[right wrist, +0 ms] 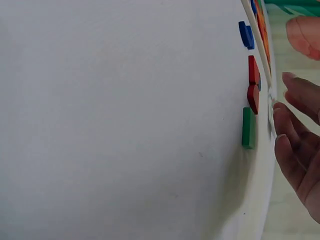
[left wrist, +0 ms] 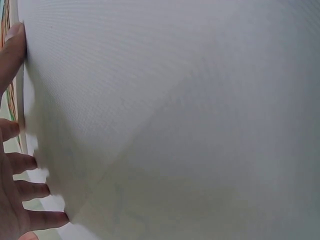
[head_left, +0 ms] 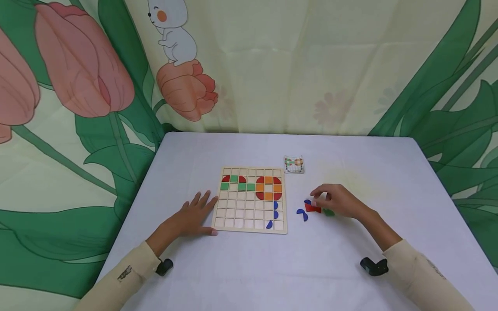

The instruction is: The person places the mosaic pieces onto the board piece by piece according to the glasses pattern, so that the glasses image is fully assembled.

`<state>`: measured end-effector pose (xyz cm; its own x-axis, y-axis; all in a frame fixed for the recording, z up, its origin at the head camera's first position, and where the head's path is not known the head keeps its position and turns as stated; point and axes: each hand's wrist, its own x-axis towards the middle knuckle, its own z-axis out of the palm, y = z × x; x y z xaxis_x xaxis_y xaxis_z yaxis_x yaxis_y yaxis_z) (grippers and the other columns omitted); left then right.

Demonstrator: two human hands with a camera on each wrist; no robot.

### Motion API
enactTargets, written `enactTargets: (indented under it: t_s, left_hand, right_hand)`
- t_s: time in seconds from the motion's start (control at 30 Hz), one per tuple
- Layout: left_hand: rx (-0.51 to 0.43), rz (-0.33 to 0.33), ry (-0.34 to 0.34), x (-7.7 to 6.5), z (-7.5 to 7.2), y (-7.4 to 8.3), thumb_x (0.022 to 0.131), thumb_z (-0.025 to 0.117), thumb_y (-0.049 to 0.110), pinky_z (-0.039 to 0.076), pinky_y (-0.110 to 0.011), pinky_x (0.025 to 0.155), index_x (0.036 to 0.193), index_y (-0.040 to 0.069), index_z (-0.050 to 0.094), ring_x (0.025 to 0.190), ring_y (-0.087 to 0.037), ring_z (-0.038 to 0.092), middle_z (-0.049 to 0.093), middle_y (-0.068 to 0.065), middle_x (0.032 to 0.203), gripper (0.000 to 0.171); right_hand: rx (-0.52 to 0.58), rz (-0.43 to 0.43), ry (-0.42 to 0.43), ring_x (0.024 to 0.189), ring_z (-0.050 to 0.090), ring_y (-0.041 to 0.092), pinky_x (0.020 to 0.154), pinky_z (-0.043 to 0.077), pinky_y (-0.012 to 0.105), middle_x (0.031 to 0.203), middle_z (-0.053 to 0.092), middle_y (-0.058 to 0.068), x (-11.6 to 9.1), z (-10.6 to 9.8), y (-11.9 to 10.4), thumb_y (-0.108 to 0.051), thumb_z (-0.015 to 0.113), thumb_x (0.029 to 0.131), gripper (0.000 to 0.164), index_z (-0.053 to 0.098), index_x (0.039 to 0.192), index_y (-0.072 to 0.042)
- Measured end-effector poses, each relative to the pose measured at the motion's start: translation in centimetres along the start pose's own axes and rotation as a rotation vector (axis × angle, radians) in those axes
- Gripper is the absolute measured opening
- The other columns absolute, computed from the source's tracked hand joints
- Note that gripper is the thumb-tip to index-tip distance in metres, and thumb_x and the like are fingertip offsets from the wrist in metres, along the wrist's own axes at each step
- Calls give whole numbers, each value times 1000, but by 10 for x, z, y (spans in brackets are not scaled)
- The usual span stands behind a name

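A wooden grid board (head_left: 249,231) lies on the table, with red, green and orange tiles in its upper rows and several blue half-round tiles (head_left: 276,205) at its lower right. My left hand (head_left: 194,216) is spread flat beside it, thumb and fingertip at the left edge. Over the loose pieces right of the board hovers my right hand (head_left: 338,199), fingers loosely bent, nothing visible between them. Under and beside it lie red tiles (head_left: 313,208), a green tile (right wrist: 248,128) and loose blue half-rounds (head_left: 301,211).
A small pattern card (head_left: 293,164) lies just past the board's upper right corner. White cloth covers the table (head_left: 249,276). Behind it hangs a curtain (head_left: 272,86) printed with tulips and a white animal.
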<state>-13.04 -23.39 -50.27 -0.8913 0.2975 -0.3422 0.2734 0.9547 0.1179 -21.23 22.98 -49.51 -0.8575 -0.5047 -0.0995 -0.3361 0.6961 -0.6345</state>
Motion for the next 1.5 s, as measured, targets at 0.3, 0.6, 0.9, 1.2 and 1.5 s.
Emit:
enactTargets:
  t_s: [0.3, 0.6, 0.9, 1.2, 1.5]
  left_hand:
    - [-16, 1, -4, -3, -3, 2, 79, 72, 66, 27, -73, 110, 162, 17, 20, 152, -49, 12, 12, -19, 168, 110]
    - [-12, -5, 1, -2, -1, 0, 78, 72, 68, 27, -72, 111, 162, 19, 19, 153, -48, 11, 12, -17, 169, 110]
    - [-6, 7, 5, -5, -5, 2, 80, 73, 65, 28, -73, 110, 162, 17, 20, 152, -50, 13, 13, -19, 168, 109]
    - [-1, 9, 7, -4, -4, 1, 80, 71, 67, 28, -72, 110, 161, 16, 21, 151, -50, 14, 15, -20, 167, 108]
    - [3, 2, 7, -3, -4, 1, 80, 71, 68, 28, -72, 110, 162, 16, 21, 152, -50, 14, 14, -20, 168, 109]
  right_hand:
    - [-38, 22, 32, 80, 55, 14, 64, 48, 22, 101, 69, 0, -11, 8, 10, -21, 83, 83, 32, 75, 112, -11]
    - [-71, 67, 25, 86, 58, 16, 69, 50, 23, 100, 68, 2, -15, 13, 11, -16, 83, 83, 29, 75, 111, -11]
    - [-34, 55, -3, 89, 56, 17, 71, 50, 22, 100, 68, -1, -16, 13, 6, -12, 80, 85, 22, 70, 104, -14]
    - [-11, 51, -14, 85, 55, 17, 68, 49, 21, 99, 67, 2, -15, 15, 6, -12, 81, 85, 24, 71, 106, -11]
    - [4, 48, -46, 74, 51, 16, 61, 45, 22, 93, 67, -1, -14, 15, 3, -12, 77, 88, 14, 69, 98, -18]
